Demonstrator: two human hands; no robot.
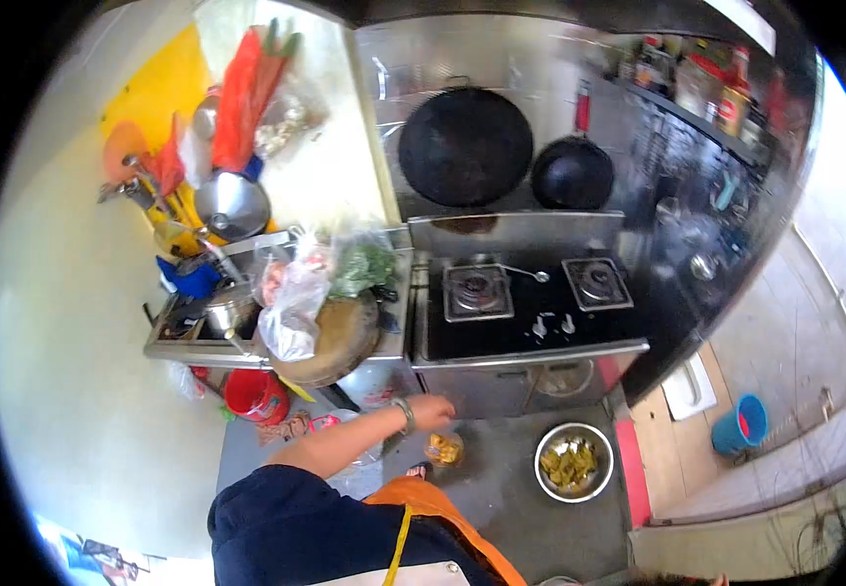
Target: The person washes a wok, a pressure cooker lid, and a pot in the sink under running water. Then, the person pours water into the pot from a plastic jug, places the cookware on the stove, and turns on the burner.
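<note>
The left hand (pixel 432 411), with a bracelet (pixel 403 416) at its wrist, reaches out to the right over the floor (pixel 496 527), on the near side of the cabinet below the stove (pixel 472 338). It looks partly curled; whether it grips anything cannot be told. The yellow food (pixel 444 450), in something clear, is just below the hand, toward the near side. The right hand cannot be made out, so its state cannot be told.

To the right, on the floor, a steel bowl (pixel 603 471) holds greenish-yellow pieces (pixel 569 465). To the left, a round board (pixel 350 342) lies on the counter, with a clear bag (pixel 291 330) partly over it and bagged greens (pixel 359 271) just beyond. A red bucket (pixel 253 397) stands below the counter. On the far wall hang a wok (pixel 466 146) and, to its right, a smaller pan (pixel 572 174).
</note>
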